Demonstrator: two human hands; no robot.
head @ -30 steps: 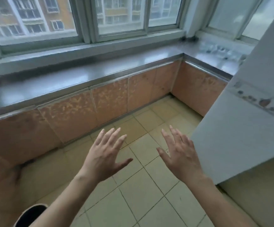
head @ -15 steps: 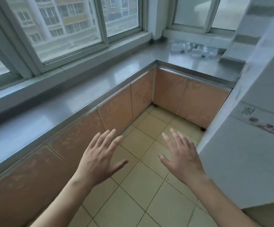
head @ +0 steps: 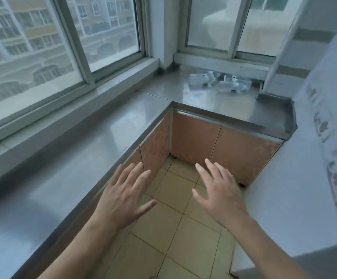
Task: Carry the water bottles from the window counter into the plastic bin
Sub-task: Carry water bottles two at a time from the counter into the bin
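Observation:
Several clear water bottles point(head: 220, 82) lie on their sides on the steel window counter point(head: 123, 125), in its far right stretch under the right window. My left hand point(head: 123, 195) is held out in front of me, fingers straight and spread, holding nothing, over the counter's front edge. My right hand point(head: 219, 195) is beside it over the tiled floor, also spread and empty. Both hands are well short of the bottles. No plastic bin is in view.
The L-shaped counter runs along the left wall and turns across the far wall, with orange cabinet doors point(head: 220, 150) below. A tall white appliance point(head: 304, 158) with a flower pattern stands close on my right. Beige floor tiles point(head: 175, 228) lie between.
The view has moved forward and turned right toward the counter's corner, so the bottles look nearer and larger. Both hands have stayed spread and empty in front of me.

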